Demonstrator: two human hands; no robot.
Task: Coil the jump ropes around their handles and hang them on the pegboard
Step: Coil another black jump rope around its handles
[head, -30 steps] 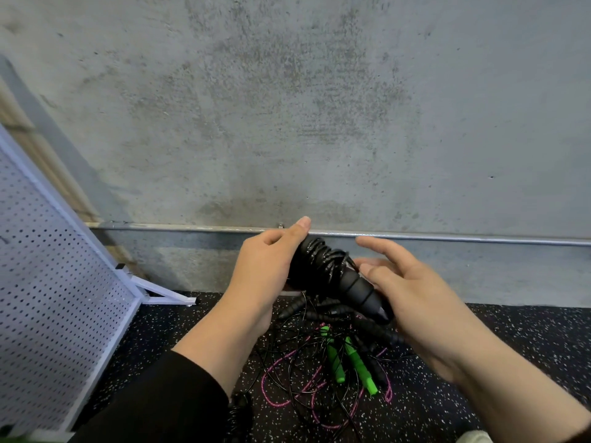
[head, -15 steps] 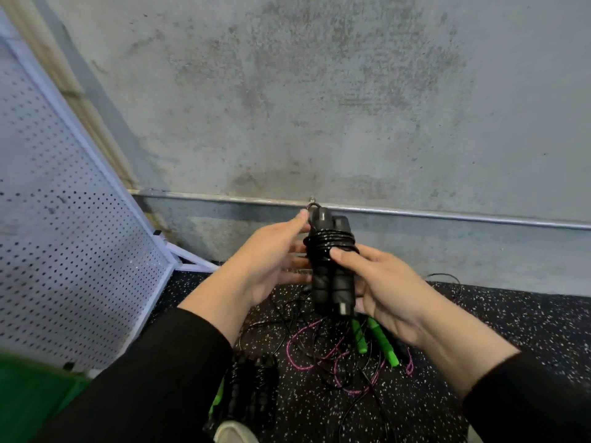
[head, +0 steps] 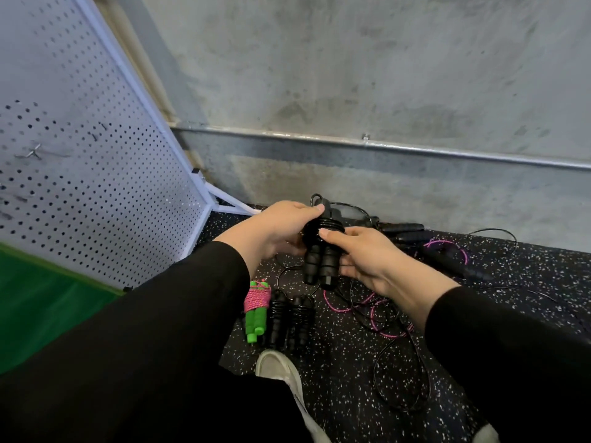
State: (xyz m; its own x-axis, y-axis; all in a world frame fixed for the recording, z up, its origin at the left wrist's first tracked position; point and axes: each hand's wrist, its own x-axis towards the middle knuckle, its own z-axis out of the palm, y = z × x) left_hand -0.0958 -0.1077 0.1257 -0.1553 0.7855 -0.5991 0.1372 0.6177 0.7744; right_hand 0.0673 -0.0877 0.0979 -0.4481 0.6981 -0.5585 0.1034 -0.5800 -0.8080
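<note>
A black jump rope (head: pixel 320 263) is coiled around its two handles, which point down side by side. My left hand (head: pixel 279 229) grips the top of the bundle, thumb on the coils. My right hand (head: pixel 357 254) holds it from the right, thumb pressed on the wound cord. The white pegboard (head: pixel 80 161) leans at the left, with a metal hook (head: pixel 33 152) on it. On the floor below lie a coiled pink rope with green handles (head: pixel 256 310) and a coiled black rope (head: pixel 289 319).
Loose black and pink cords (head: pixel 374 310) tangle on the speckled floor under my right arm. More black handles (head: pixel 406 230) lie by the concrete wall. A green mat (head: pixel 35 302) sits at the left. My shoe (head: pixel 278 369) rests near the coiled ropes.
The view has swung left and down, bringing more pegboard and the coiled ropes on the floor into sight. The black bundle turned from tilted to upright and now rests in both hands.
</note>
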